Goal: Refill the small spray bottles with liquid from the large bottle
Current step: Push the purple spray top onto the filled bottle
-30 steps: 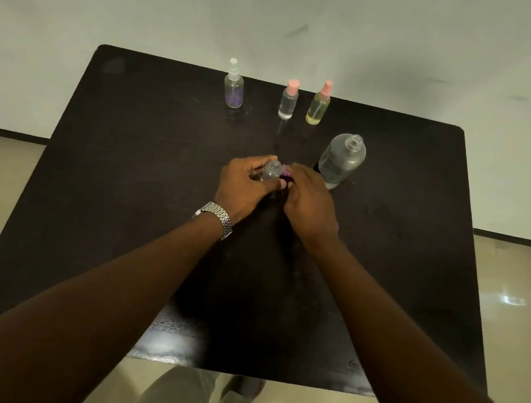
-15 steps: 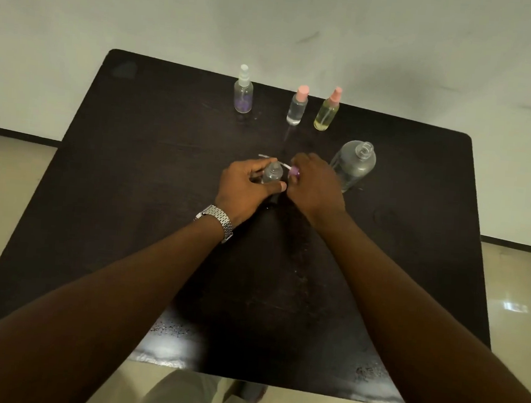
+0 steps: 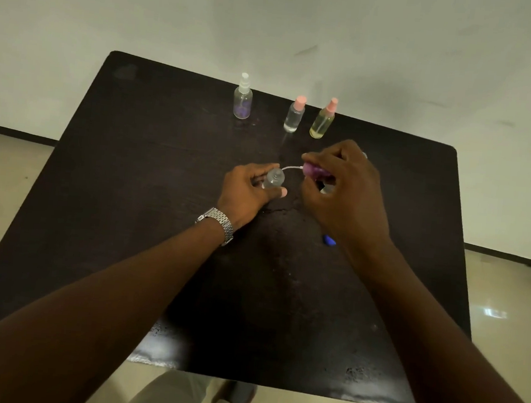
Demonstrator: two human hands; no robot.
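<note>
My left hand (image 3: 247, 190) grips a small clear spray bottle (image 3: 274, 178) standing uncapped on the dark table (image 3: 151, 172). My right hand (image 3: 344, 189) holds its purple spray cap (image 3: 315, 171) just right of the bottle; the cap's thin white tube (image 3: 290, 168) arcs back toward the bottle's mouth. The large clear bottle (image 3: 326, 188) is almost wholly hidden behind my right hand. Three small spray bottles stand at the back: one with a white cap and purple liquid (image 3: 243, 98), one with a pink cap and clear liquid (image 3: 294, 114), one with a pink cap and yellow liquid (image 3: 323, 119).
A small blue object (image 3: 329, 240) lies on the table beside my right wrist. The table's front edge (image 3: 242, 377) is chipped and pale. A white wall rises behind the table, and tiled floor shows on both sides.
My right hand has lifted the purple cap out of the small bottle and moved it right, drawing the tube out. It now covers the large bottle. My left hand kept hold of the small bottle.
</note>
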